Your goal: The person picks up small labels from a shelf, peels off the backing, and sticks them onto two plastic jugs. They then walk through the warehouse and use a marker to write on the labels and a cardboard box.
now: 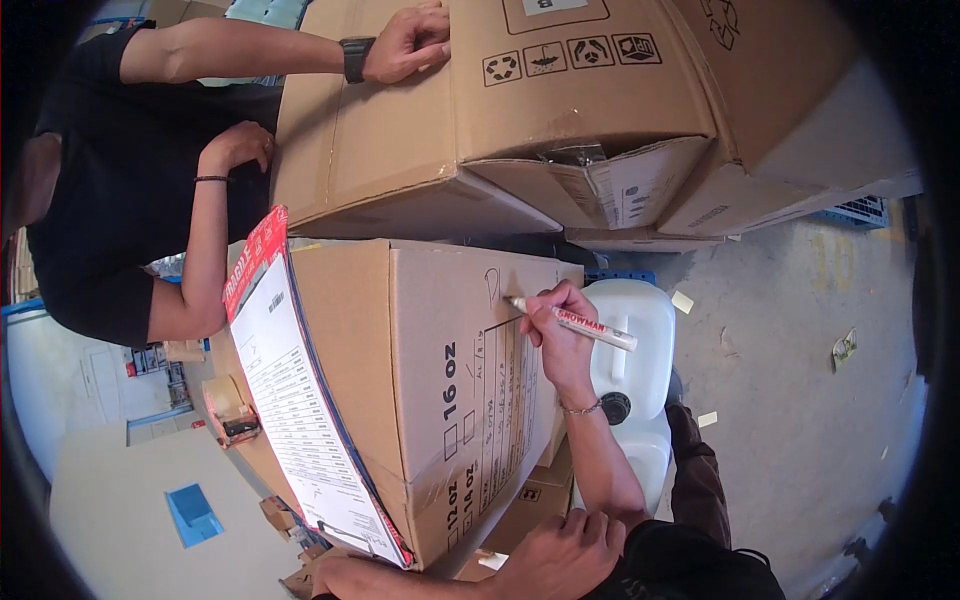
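My right hand (562,325) grips a white marker pen (600,332) with red SNOWMAN lettering. Its dark tip touches or nearly touches the side of a cardboard box (425,330), beside a drawn loop-like mark. Printed sizes and handwritten lines cover that side, seen turned sideways. My left hand (565,555) lies at the bottom with curled fingers, against or close to my right forearm; what its fingers enclose is hidden. On the adjoining face of the box rests a clipboard holding a printed sheet (300,400); a red FRAGILE label (258,258) shows at its end.
A co-worker (100,200) in black leans on large cartons (370,140), one hand (410,45) lying on them. A tape roll (230,405) sits by the clipboard. White plastic jugs (640,300) stand beside the written box. Paper scraps (682,302) lie on the concrete floor (790,370).
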Demonstrator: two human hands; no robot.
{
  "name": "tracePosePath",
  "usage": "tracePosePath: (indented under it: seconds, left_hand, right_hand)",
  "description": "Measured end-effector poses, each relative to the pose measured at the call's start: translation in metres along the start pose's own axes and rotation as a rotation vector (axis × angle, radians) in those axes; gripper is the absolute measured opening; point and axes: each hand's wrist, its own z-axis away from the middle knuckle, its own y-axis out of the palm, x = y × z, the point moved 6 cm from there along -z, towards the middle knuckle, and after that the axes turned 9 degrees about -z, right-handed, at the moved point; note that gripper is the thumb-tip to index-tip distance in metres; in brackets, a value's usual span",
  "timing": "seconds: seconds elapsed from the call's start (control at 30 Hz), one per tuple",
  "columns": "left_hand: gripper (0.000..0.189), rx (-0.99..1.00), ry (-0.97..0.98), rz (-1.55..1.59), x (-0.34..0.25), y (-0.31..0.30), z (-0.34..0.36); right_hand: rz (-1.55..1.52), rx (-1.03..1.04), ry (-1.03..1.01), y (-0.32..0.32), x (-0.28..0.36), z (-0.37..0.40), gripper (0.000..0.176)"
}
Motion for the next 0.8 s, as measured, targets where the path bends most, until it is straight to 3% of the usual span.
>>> tracePosePath:
  seconds: [0.8]
  left_hand:
    - [0.013, -0.040, 0.022, -0.024, 0.000, -0.003, -0.001]
  right_hand:
    - [-0.026, -0.102, 0.031, -0.017, -0.013, -0.010, 0.017]
